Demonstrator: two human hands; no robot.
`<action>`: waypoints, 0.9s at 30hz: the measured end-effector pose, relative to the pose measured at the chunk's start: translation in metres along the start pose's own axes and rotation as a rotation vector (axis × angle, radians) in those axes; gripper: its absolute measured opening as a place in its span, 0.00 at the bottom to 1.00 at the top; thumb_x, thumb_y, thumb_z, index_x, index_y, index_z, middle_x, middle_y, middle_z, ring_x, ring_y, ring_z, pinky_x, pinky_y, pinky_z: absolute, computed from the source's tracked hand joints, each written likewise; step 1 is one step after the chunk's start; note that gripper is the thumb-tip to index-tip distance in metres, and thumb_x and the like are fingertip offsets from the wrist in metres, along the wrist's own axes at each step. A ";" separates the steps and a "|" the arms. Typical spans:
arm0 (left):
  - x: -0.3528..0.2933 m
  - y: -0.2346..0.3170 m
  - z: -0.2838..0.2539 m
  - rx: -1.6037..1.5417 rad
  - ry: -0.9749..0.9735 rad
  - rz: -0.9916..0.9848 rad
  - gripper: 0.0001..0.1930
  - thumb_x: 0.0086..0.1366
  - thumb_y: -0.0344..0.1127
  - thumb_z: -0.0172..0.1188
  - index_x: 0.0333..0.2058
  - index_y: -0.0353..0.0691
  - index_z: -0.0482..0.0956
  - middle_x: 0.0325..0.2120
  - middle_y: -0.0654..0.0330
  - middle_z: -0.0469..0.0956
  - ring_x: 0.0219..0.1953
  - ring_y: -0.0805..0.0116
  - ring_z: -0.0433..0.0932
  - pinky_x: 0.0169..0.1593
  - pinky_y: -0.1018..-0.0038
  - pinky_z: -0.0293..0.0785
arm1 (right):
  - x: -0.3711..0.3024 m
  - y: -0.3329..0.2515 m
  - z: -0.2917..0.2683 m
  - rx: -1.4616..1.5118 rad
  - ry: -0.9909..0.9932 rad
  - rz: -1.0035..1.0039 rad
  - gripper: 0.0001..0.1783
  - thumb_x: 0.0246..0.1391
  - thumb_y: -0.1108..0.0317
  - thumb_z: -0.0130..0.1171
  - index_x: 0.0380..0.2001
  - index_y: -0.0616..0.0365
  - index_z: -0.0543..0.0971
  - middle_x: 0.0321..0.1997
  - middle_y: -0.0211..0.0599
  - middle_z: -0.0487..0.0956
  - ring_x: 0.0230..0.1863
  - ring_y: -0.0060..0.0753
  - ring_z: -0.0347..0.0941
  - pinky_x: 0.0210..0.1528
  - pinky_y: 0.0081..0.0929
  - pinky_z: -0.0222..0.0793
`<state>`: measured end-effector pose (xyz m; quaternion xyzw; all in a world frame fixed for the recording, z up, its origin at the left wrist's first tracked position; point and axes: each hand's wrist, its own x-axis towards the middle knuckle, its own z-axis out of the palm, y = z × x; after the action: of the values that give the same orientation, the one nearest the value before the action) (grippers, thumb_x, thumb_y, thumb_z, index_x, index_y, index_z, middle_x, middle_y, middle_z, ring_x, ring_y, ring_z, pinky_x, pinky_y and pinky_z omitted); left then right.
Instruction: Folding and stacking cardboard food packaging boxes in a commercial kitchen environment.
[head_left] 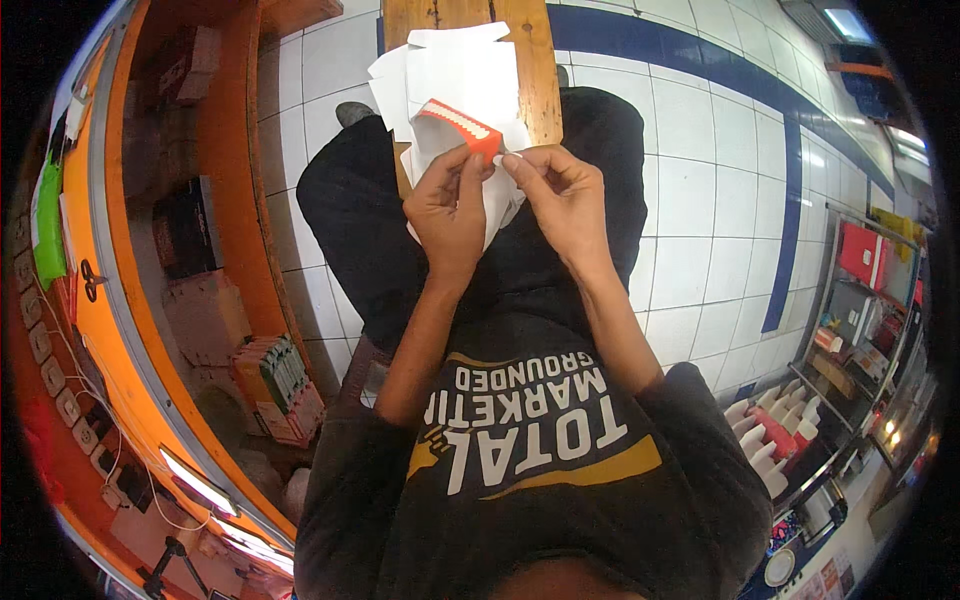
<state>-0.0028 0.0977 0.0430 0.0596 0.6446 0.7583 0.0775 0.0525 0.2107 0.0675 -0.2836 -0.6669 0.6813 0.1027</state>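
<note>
Above my lap, my left hand (pixel 450 205) is closed, pinching the lower end of a red-and-white card carton (pixel 484 143). The carton is partly folded, its red band slanting up to the left and its white inside showing. My right hand (pixel 565 200) is closed too, thumb and forefinger pressed together at the carton's right corner. Something small and white shows by those fingertips, too small to name. Beneath the carton, white flat card blanks (pixel 470 75) lie overlapping on a wooden bench (pixel 542 75); my hands hide their lower part.
On the left stands an orange shelf unit (pixel 235 150) holding boxes, with scissors (pixel 92 280) on its top. A metal rack (pixel 815 350) is at the right, near several red and white cartons (pixel 770 432). White floor tiles (pixel 685 190) carry a blue stripe.
</note>
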 end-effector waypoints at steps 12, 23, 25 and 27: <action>-0.005 0.000 0.009 0.384 0.029 0.303 0.09 0.65 0.23 0.63 0.44 0.28 0.84 0.31 0.52 0.86 0.32 0.70 0.85 0.38 0.75 0.78 | -0.003 -0.002 0.022 0.017 0.244 -0.257 0.05 0.58 0.74 0.66 0.29 0.66 0.84 0.33 0.33 0.80 0.34 0.20 0.78 0.38 0.19 0.72; -0.004 0.003 0.009 0.575 -0.010 0.487 0.12 0.63 0.23 0.64 0.45 0.26 0.83 0.32 0.47 0.85 0.34 0.60 0.87 0.38 0.70 0.79 | -0.002 -0.005 0.026 -0.093 0.290 -0.357 0.05 0.55 0.74 0.67 0.29 0.66 0.83 0.30 0.38 0.79 0.32 0.26 0.77 0.39 0.24 0.71; -0.003 0.006 0.009 0.594 -0.072 0.516 0.14 0.62 0.22 0.64 0.47 0.25 0.81 0.33 0.46 0.85 0.35 0.57 0.87 0.40 0.70 0.80 | -0.003 -0.008 0.023 -0.118 0.260 -0.348 0.05 0.57 0.74 0.66 0.30 0.66 0.83 0.31 0.39 0.79 0.33 0.27 0.77 0.39 0.25 0.71; 0.000 0.007 0.008 0.567 -0.076 0.495 0.14 0.63 0.22 0.63 0.48 0.26 0.81 0.34 0.47 0.86 0.36 0.60 0.87 0.41 0.71 0.80 | -0.005 -0.012 0.020 -0.141 0.228 -0.340 0.05 0.58 0.74 0.65 0.31 0.66 0.84 0.32 0.39 0.80 0.33 0.27 0.78 0.39 0.26 0.72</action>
<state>-0.0010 0.1048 0.0509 0.2608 0.7915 0.5429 -0.1035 0.0433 0.1920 0.0791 -0.2488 -0.7351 0.5694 0.2710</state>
